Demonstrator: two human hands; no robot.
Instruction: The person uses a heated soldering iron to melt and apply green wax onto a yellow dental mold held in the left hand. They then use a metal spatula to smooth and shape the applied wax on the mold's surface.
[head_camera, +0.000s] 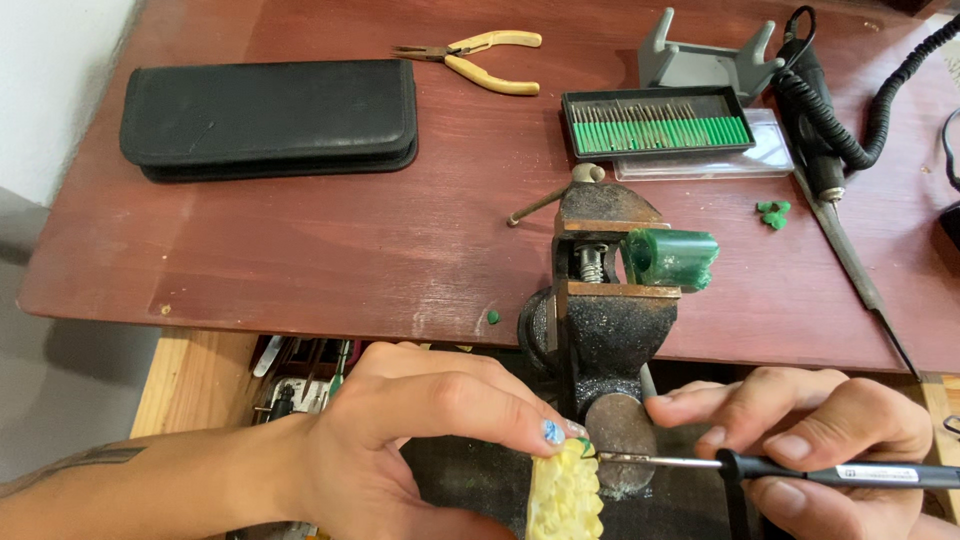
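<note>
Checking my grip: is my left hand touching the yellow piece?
Touching. The head view shows the left hand with its fingertips pressed on the top of the yellow piece, no gap between them.

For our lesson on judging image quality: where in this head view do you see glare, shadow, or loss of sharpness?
Head view: soft glare on the red tabletop left of the vise; deep shadow under the table edge around both hands; the left hand and right hand at the bottom look slightly soft; the plastic lid reflects light.
</note>
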